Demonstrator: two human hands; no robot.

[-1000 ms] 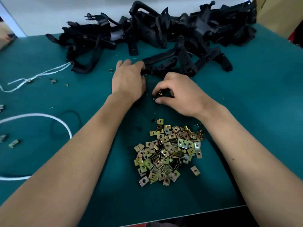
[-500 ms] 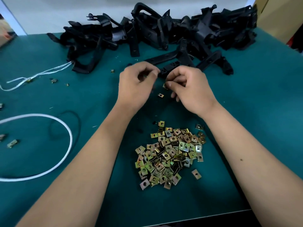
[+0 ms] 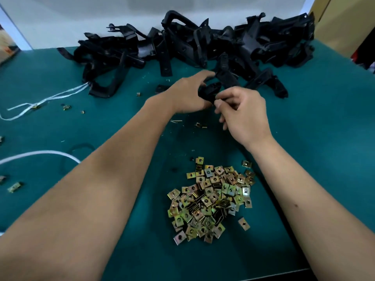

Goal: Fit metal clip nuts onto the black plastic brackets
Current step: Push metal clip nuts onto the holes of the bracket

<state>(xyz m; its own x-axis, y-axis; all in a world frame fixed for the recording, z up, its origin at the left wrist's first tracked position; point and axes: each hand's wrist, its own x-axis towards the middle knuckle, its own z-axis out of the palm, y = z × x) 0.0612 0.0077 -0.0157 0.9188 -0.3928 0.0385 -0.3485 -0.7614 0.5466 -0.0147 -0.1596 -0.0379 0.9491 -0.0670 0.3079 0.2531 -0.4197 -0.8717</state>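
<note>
My left hand (image 3: 187, 95) grips the near end of a black plastic bracket (image 3: 211, 90) just above the green table. My right hand (image 3: 242, 114) meets that end from the right, thumb and forefinger pinched together at the bracket's edge; what they pinch is hidden. A heap of brass-coloured metal clip nuts (image 3: 211, 199) lies between my forearms, close to the front edge. A big pile of black brackets (image 3: 203, 45) stretches along the back of the table.
Two loose clip nuts (image 3: 200, 125) lie just below my hands. White cord (image 3: 42, 101) and a white loop (image 3: 40, 154) lie at the left, with stray clip nuts (image 3: 14, 187) around them. The green table (image 3: 324, 138) ends near the bottom.
Both hands rose from the table and moved back toward the pile. My left hand took hold of a bracket end, and my right hand came up against it.
</note>
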